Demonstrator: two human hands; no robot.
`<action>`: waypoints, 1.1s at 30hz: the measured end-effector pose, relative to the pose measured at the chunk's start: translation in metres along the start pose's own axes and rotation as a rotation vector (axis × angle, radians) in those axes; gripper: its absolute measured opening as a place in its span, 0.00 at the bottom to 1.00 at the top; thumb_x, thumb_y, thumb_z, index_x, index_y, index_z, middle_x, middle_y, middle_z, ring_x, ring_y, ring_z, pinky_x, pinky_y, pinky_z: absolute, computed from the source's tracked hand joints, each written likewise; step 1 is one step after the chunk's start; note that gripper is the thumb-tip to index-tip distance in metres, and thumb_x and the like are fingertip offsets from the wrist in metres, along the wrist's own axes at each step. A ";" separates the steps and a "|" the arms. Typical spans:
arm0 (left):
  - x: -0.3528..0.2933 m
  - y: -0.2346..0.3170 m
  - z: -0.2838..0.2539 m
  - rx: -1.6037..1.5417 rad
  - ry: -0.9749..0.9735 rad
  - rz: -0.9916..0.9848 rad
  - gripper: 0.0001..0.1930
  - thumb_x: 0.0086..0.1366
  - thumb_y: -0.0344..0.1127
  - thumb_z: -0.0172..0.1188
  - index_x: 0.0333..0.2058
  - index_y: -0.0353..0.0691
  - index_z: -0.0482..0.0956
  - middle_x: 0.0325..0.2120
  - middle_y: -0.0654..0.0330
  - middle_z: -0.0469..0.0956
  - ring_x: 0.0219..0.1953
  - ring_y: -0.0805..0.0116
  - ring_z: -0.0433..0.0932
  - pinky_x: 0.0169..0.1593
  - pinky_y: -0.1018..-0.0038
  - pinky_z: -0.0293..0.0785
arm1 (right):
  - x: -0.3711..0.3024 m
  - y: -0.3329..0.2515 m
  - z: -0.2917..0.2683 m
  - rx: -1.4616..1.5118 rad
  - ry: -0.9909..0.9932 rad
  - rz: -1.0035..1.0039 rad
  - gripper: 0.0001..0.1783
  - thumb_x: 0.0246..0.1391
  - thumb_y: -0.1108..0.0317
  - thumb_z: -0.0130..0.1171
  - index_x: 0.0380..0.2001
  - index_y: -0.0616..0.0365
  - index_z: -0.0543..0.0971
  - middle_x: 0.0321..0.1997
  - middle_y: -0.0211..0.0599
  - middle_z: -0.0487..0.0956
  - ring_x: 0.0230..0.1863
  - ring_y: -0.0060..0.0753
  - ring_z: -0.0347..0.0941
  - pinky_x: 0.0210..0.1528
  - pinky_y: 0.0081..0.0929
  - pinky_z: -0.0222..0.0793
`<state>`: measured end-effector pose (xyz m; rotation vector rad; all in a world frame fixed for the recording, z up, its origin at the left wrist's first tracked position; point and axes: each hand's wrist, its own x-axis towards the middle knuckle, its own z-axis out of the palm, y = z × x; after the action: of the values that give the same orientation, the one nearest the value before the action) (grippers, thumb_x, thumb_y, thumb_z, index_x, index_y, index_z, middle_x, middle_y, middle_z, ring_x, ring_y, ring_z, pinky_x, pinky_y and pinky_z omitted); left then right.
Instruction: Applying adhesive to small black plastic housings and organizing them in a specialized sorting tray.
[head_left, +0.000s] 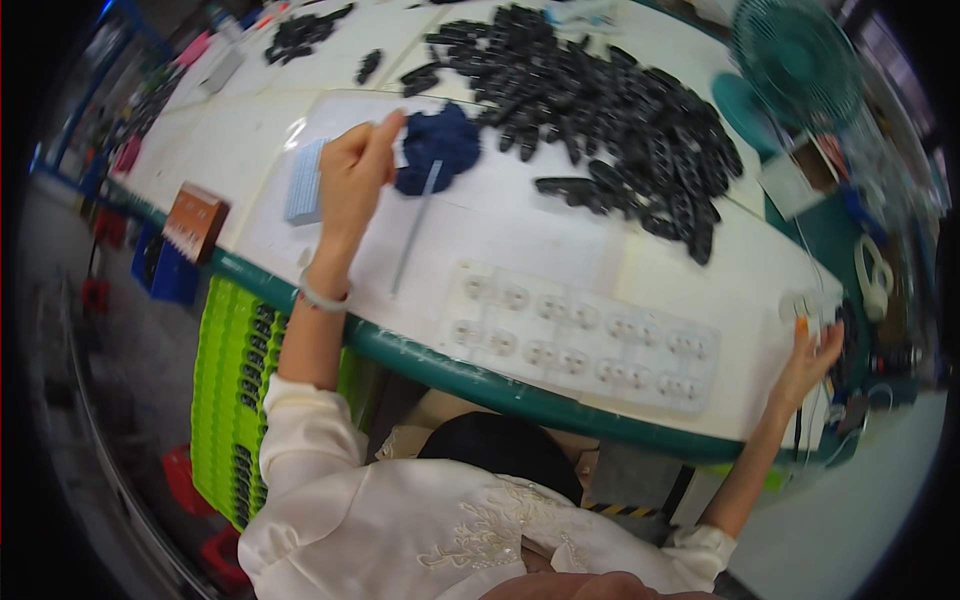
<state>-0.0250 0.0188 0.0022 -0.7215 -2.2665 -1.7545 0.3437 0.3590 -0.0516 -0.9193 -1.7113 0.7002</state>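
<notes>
My left grip (355, 165) is curled closed beyond the white tray (520, 318), leftward; right of that tray, I cannot tell whether my right grip (803, 368) holds anything.

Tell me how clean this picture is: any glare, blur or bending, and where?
In the head view, the green table edge bows strongly and the corners fall to black; also in the head view, a small bright glare shows just beyond the light-blue block, and the white tray looks soft, though whether from motion or focus I can't tell.
</notes>
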 end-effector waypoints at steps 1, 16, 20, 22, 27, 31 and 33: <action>0.008 -0.005 -0.002 -0.018 0.006 0.003 0.21 0.58 0.43 0.58 0.11 0.38 0.68 0.07 0.69 0.63 0.12 0.83 0.60 0.17 0.84 0.52 | -0.002 -0.010 0.000 -0.060 0.061 -0.021 0.31 0.52 0.71 0.54 0.57 0.62 0.55 0.60 0.42 0.56 0.60 0.37 0.53 0.61 0.31 0.49; -0.004 -0.027 0.115 0.208 -0.764 0.541 0.19 0.49 0.37 0.62 0.40 0.37 0.74 0.35 0.52 0.74 0.40 0.55 0.71 0.42 0.66 0.68 | -0.023 -0.122 0.189 -0.345 -0.959 -0.830 0.29 0.40 0.64 0.62 0.48 0.58 0.68 0.52 0.44 0.65 0.55 0.45 0.56 0.54 0.36 0.55; -0.014 -0.015 0.101 0.115 -0.926 0.405 0.11 0.53 0.34 0.58 0.33 0.34 0.76 0.31 0.49 0.75 0.36 0.53 0.73 0.39 0.66 0.69 | -0.027 -0.118 0.188 -0.390 -1.068 -0.762 0.25 0.41 0.63 0.61 0.45 0.57 0.69 0.50 0.43 0.65 0.50 0.44 0.62 0.53 0.36 0.55; -0.024 -0.019 0.092 0.066 -0.891 0.411 0.10 0.54 0.34 0.57 0.34 0.34 0.76 0.29 0.50 0.75 0.34 0.53 0.74 0.38 0.66 0.69 | -0.034 -0.125 0.170 -0.287 -1.116 -0.730 0.20 0.41 0.65 0.61 0.40 0.58 0.71 0.45 0.41 0.68 0.43 0.42 0.67 0.51 0.33 0.57; -0.019 0.001 0.082 -0.173 -1.022 -0.278 0.12 0.61 0.34 0.49 0.40 0.35 0.72 0.23 0.56 0.72 0.26 0.69 0.73 0.33 0.73 0.69 | -0.036 -0.123 0.168 -0.132 -1.062 -0.671 0.14 0.41 0.70 0.60 0.34 0.58 0.71 0.39 0.38 0.70 0.37 0.34 0.70 0.46 0.28 0.60; -0.014 0.004 0.078 -0.282 -1.000 -0.444 0.14 0.63 0.38 0.47 0.46 0.41 0.69 0.19 0.68 0.63 0.21 0.82 0.61 0.25 0.85 0.59 | -0.033 -0.120 0.173 0.152 -0.916 -0.260 0.19 0.39 0.80 0.58 0.38 0.58 0.70 0.39 0.34 0.70 0.36 0.24 0.71 0.40 0.21 0.65; -0.014 0.010 0.071 -0.284 -0.958 -0.560 0.15 0.62 0.40 0.48 0.45 0.41 0.69 0.22 0.67 0.65 0.22 0.77 0.60 0.26 0.82 0.60 | -0.032 -0.117 0.180 0.202 -0.893 -0.262 0.22 0.38 0.79 0.61 0.41 0.59 0.69 0.39 0.33 0.69 0.36 0.24 0.72 0.38 0.19 0.66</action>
<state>0.0019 0.0845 -0.0152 -1.2999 -3.0760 -2.3642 0.1489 0.2651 -0.0281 -0.2067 -2.4087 1.1801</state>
